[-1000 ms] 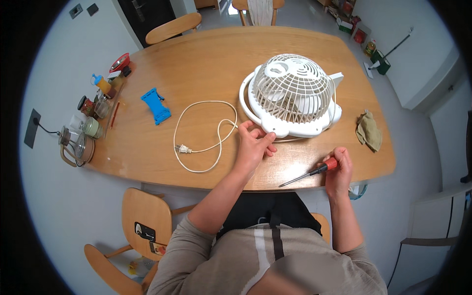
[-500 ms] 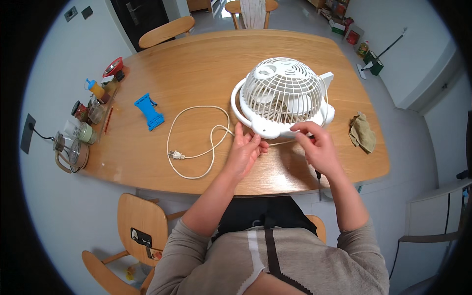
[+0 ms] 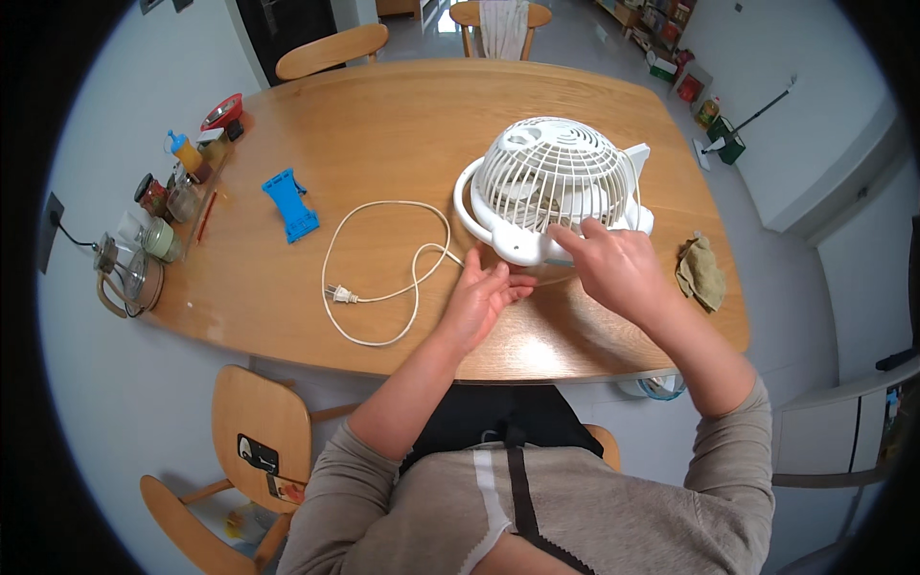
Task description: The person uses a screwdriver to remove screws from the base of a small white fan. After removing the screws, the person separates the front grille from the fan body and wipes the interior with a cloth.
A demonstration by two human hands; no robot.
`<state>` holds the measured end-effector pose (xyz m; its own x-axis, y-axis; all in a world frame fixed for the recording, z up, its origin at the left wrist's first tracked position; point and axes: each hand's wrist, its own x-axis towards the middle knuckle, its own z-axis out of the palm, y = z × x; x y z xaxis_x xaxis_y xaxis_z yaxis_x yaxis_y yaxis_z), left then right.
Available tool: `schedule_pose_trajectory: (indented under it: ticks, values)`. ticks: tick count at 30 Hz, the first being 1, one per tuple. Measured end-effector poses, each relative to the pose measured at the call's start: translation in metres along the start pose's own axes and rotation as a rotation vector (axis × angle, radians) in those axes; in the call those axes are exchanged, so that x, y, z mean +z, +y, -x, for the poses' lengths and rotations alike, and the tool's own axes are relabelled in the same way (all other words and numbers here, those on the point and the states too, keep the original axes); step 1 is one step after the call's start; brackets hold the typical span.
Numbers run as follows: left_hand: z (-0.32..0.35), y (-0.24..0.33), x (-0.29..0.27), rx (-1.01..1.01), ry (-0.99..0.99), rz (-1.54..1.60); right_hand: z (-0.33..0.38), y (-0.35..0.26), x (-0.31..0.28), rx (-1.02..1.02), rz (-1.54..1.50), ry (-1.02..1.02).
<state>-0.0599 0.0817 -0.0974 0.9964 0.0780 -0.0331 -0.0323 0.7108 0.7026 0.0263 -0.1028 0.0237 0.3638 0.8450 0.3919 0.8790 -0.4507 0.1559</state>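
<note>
1. A white plastic desk fan with a round wire grille (image 3: 556, 187) lies face-up on the oval wooden counter (image 3: 402, 125).
2. Right hand (image 3: 618, 268) rests on the fan's near rim, fingers spread.
3. Left hand (image 3: 484, 297) lies open beside the base, fingers loosely together.
4. A coiled white power cord (image 3: 383, 268) lies left; a blue plastic stand (image 3: 290, 203) and an olive cloth (image 3: 701, 273) lie well apart.

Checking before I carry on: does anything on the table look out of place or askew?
The white fan lies face-up on the table rather than upright, its cord loose and unplugged. Both hands, left and right, are at its base. Nothing spilled.
</note>
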Motion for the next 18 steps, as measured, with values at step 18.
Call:
schedule_pose_trajectory:
  ticks: [18]
  values:
    - [-0.025,-0.024,0.038,0.025,-0.002,0.001,-0.052,0.008,-0.006,-0.485,0.335,-0.273]
